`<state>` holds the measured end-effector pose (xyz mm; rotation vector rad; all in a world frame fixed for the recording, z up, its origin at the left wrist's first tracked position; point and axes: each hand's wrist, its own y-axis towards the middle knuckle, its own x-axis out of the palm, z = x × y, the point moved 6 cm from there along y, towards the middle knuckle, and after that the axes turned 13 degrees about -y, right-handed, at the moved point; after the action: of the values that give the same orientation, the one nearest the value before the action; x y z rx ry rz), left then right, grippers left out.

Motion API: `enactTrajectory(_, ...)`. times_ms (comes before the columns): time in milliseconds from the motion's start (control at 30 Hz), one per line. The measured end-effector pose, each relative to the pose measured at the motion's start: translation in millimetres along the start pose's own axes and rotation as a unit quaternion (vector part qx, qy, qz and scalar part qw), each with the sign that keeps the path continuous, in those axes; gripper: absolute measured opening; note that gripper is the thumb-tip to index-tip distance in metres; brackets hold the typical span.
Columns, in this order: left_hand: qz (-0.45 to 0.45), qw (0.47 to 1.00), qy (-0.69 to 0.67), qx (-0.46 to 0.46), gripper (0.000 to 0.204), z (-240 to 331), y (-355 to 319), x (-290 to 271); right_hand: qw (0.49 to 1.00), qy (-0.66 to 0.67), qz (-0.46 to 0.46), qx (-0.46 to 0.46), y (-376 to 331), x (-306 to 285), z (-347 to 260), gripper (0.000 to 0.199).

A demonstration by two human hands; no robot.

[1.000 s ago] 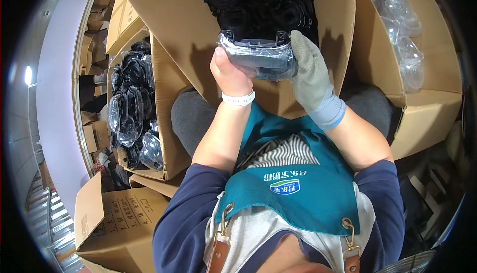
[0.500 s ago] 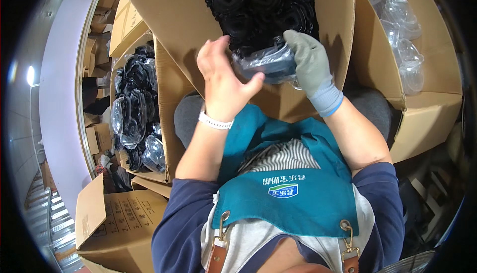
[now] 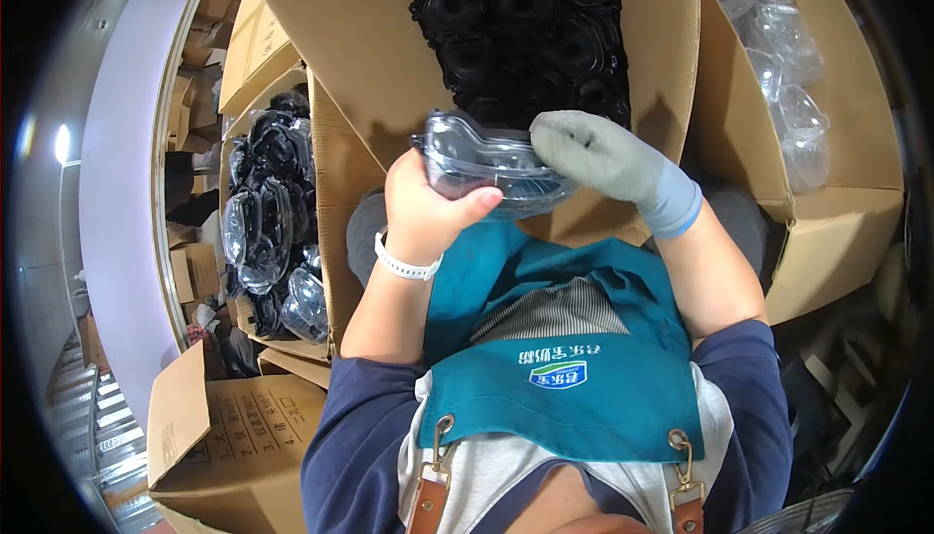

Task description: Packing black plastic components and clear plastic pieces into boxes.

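Clock centred on the clear curved plastic shell [image 3: 491, 164], 12 pointing away from the wearer. Shell is up in the air, just short of the black parts [image 3: 525, 43], between the two hands.

Left hand [image 3: 428, 198], bare, is grasping the shell from about 8: thumb laid along the near face, fingers mostly hidden behind or beneath. Looks like the load-bearing grip — thumb in front, fingers behind should stop it tipping.

Right hand [image 3: 613, 164], gloved, sits over the shell's 3 o'clock end, fingers curled across the upper edge. Can't tell if it's pinching or only resting; my read is that it steadies the end the left hand doesn't reach. Shell is tilted, its 10 o'clock corner highest, which probably gives the wearer a look at the clear side.

Black parts are at 12, in close rows inside the open carton [image 3: 662, 57] — likely packed tight so they hold each other in place. Carton of dark, clear-faced pieces [image 3: 263, 218] at 9, carton of clear covers [image 3: 798, 87] between 2 and 3: both within a short reach, presumably the reason for the horseshoe layout. Flapped carton [image 3: 253, 485] at about 7, off the hands' path.
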<state>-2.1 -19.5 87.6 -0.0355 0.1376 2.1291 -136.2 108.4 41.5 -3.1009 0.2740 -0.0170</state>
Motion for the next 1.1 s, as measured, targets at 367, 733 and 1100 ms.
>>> enactTrajectory(367,-0.002,1.000,-0.014,-0.005,0.064,-4.9,-10.4,-7.5,0.998,0.055,0.013,-0.042,-8.9,10.3,-3.4,0.027)
enactTrajectory(733,-0.012,1.000,-0.025,-0.011,0.066,-7.4,-11.4,-18.7,0.995,0.100,-0.004,-0.024,-7.5,22.7,8.5,0.027)
enactTrajectory(1100,0.001,0.998,-0.058,-0.028,0.064,-9.2,-20.3,-22.9,0.941,-0.290,0.158,-0.075,-21.0,29.7,-30.5,0.051)
